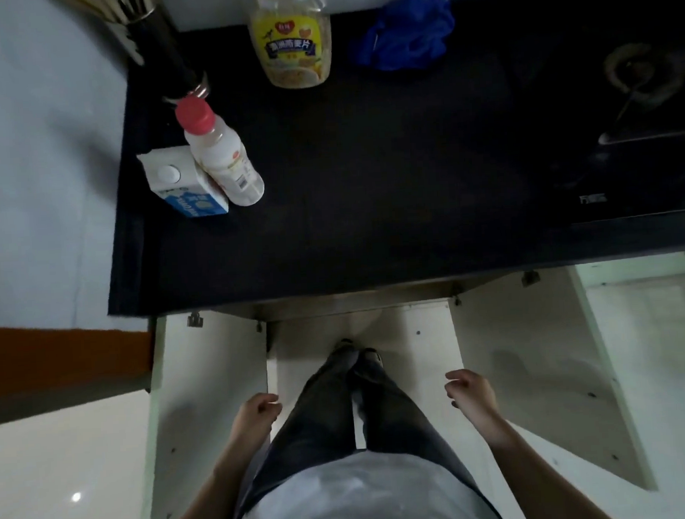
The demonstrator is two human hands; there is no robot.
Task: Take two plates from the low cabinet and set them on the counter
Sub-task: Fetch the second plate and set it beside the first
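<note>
Down at the near edge, both hands hang beside the legs with nothing in them. Left hand (257, 412) sits loosely curled, fingers half folded, just by the edge of the left cabinet door (211, 389), which is swung wide. Right hand (470, 389) is curled the same way, empty, in front of the right cabinet door (525, 368), also swung out. Between the two doors the person's dark trousers and shoes point at the low cabinet (360, 318), but its inside is hidden under the counter's lip, so no plates can be seen from up here. Beyond that, the black counter (368, 178) fills the middle of the view, bare across its centre. On its left side a blue and white carton (184, 186) stands touching a white bottle with a pink cap (220, 156). Farther back stands a yellow-labelled jar (292, 43), with a crumpled blue cloth (408, 27) to its right. At the far right sits a dark stove burner (637, 75).
</note>
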